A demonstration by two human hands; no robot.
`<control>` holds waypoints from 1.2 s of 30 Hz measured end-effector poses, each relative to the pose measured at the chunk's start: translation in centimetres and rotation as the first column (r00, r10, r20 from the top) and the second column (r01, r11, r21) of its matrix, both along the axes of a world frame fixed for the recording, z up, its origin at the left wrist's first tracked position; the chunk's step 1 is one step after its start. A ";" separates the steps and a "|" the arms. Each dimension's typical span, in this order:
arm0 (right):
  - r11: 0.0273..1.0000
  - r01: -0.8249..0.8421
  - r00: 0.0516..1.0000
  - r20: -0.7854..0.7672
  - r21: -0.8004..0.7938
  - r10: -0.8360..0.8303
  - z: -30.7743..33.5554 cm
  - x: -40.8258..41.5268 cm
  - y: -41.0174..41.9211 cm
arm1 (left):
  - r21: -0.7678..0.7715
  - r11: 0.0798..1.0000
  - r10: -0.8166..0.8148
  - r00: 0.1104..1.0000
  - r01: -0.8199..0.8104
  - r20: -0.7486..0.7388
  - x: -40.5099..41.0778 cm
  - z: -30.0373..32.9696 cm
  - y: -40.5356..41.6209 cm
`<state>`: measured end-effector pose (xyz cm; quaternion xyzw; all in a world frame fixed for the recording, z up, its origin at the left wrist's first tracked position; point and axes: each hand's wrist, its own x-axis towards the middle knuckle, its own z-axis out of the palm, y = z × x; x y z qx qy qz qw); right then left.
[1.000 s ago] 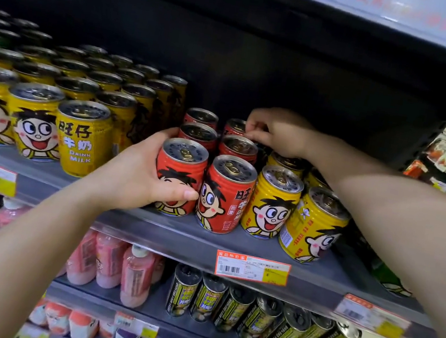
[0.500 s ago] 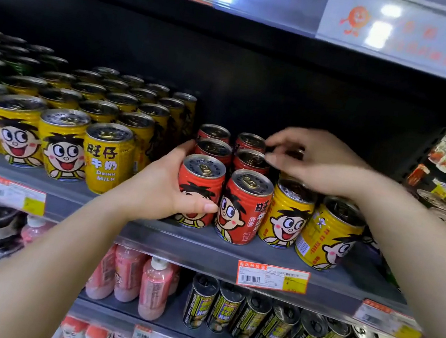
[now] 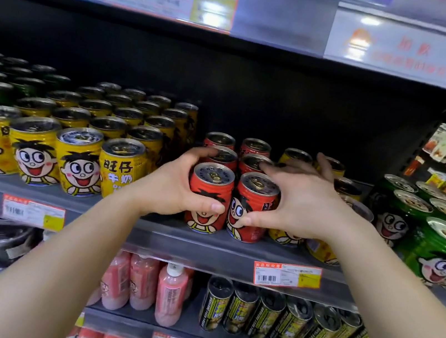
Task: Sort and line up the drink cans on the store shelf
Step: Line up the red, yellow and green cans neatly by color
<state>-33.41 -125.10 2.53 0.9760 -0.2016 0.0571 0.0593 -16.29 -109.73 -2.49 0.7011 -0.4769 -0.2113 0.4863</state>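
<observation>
The left hand [image 3: 175,187] gripped the front-left red can [image 3: 209,196]; the right hand [image 3: 295,200] curled around the front-right red can [image 3: 252,205]. Squeezing them unevenly could tip one off the shelf [image 3: 147,233] edge.

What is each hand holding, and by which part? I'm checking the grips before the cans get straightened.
Left hand grips the left front red can round its side wall. Right hand grips the right front red can round its side wall.
</observation>
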 end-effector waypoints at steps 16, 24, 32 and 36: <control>0.998 0.003 0.997 0.083 -0.064 0.002 -0.6 -0.2 1.0 | 0.062 0.995 0.069 0.996 -0.073 0.062 -0.5 0.5 0.3; 0.960 0.207 0.880 0.394 0.188 -0.267 -0.7 -8.2 -0.7 | -0.079 0.985 0.167 0.746 -0.153 0.644 -6.1 2.6 1.8; 0.850 0.344 0.761 0.411 0.400 -0.502 -4.8 -10.1 -3.0 | 0.098 0.980 -0.035 0.335 -0.172 0.942 -9.8 4.6 -5.9; 0.809 0.274 0.727 0.439 0.520 -0.528 -6.6 -9.6 -3.3 | 0.187 0.943 -0.091 0.327 -0.277 0.941 -10.1 4.3 -7.8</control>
